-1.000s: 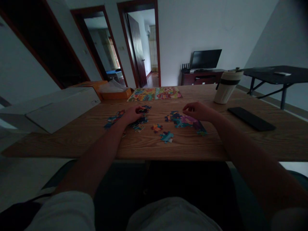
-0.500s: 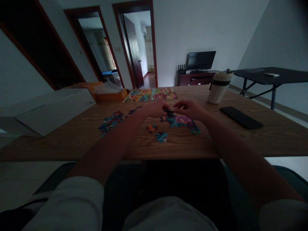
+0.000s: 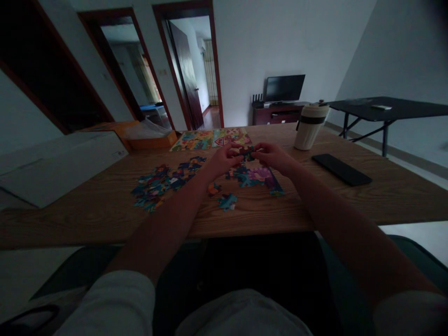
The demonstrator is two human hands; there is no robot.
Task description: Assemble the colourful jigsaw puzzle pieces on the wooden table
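My left hand (image 3: 224, 161) and my right hand (image 3: 273, 156) meet above the wooden table, and their fingertips pinch a small dark jigsaw piece (image 3: 247, 153) from either side. Just below my right hand lies a joined section of jigsaw (image 3: 254, 177) with purple and teal colours. Loose pieces lie in a spread (image 3: 154, 187) left of my left forearm. Two single pieces, one orange (image 3: 213, 189) and one teal (image 3: 227, 201), rest near the table's front. Two colourful picture sheets (image 3: 210, 139) lie beyond my hands.
A white cup with a dark band (image 3: 311, 127) and a black phone (image 3: 341, 169) stand to the right. A flat white box (image 3: 59, 168) and an orange box (image 3: 150, 140) occupy the far left. A dark table (image 3: 367, 108) stands beyond the wooden table's right side.
My left hand has moved right from the loose pieces to join my right hand. Both now hold the dark piece. The view has shifted, so the room appears further left.
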